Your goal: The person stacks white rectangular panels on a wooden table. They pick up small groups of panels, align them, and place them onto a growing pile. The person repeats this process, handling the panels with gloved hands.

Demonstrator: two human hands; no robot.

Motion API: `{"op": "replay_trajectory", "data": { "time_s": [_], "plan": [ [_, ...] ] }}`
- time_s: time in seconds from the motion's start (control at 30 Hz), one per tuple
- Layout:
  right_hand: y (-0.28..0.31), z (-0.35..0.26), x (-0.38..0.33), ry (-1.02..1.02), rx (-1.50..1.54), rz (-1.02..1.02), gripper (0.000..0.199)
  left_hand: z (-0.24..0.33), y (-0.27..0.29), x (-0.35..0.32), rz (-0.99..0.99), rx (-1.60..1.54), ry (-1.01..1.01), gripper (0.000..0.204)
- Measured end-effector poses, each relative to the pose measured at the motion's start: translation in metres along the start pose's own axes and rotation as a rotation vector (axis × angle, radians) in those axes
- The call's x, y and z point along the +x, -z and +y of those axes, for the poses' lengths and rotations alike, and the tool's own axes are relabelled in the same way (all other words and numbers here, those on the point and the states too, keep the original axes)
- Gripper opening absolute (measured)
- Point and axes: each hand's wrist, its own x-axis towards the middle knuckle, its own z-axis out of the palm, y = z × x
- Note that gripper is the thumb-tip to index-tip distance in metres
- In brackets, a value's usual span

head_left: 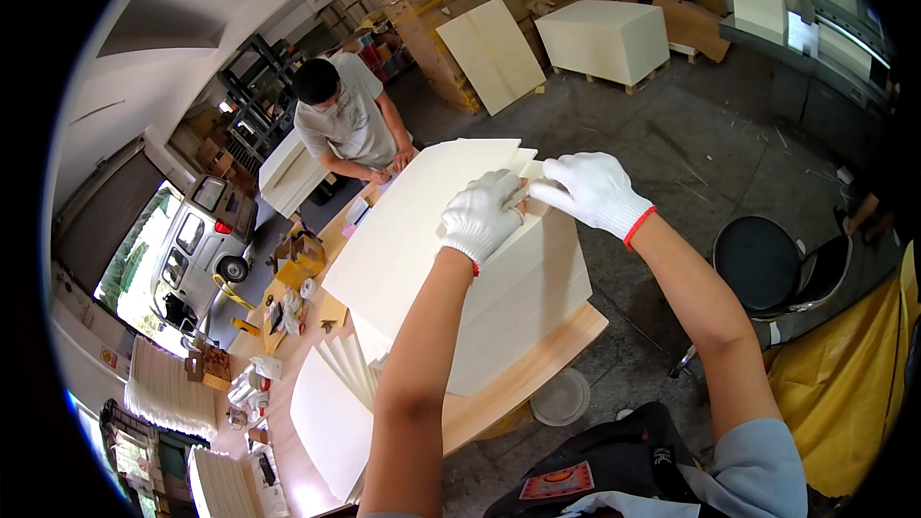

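Observation:
A tall stack of white boards [518, 297] stands on the wooden table [537, 355] in front of me, its top sheets slightly fanned at the far right corner. My left hand [483, 215], in a white knit glove, rests on the top board [413, 230] near its right edge, fingers bent and closed. Just right of it, my right hand [593, 192], gloved the same way, is at the stack's edge with fingers curled and pressed together. Between the hands shows a small brownish spot; whether it is a fingertip or an object I cannot make out.
Across the table, a co-worker [355, 125] bends over the tabletop. More white boards [331, 403] lie fanned at left, near tools and a yellow box [299, 259]. A black stool [758, 264] and a bucket [561, 397] stand right. Behind is a white stack on a pallet [609, 43].

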Motion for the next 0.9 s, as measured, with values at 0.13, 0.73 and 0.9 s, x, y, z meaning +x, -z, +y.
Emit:
{"op": "replay_trajectory", "data": {
  "time_s": [0.13, 0.73, 0.9],
  "plan": [
    [-0.012, -0.013, 0.004, -0.326, 0.457, -0.013, 0.053, 0.004, 0.005, -0.01, -0.028, -0.1, 0.02, 0.037],
    [-0.028, -0.02, -0.002, -0.513, 0.606, 0.083, 0.058, 0.013, 0.01, -0.025, 0.002, -0.392, 0.194, 0.034],
    [-0.033, -0.016, -0.001, -0.497, 0.605, 0.104, 0.054, 0.014, 0.015, -0.023, -0.08, -0.325, 0.178, 0.034]
  ]
}}
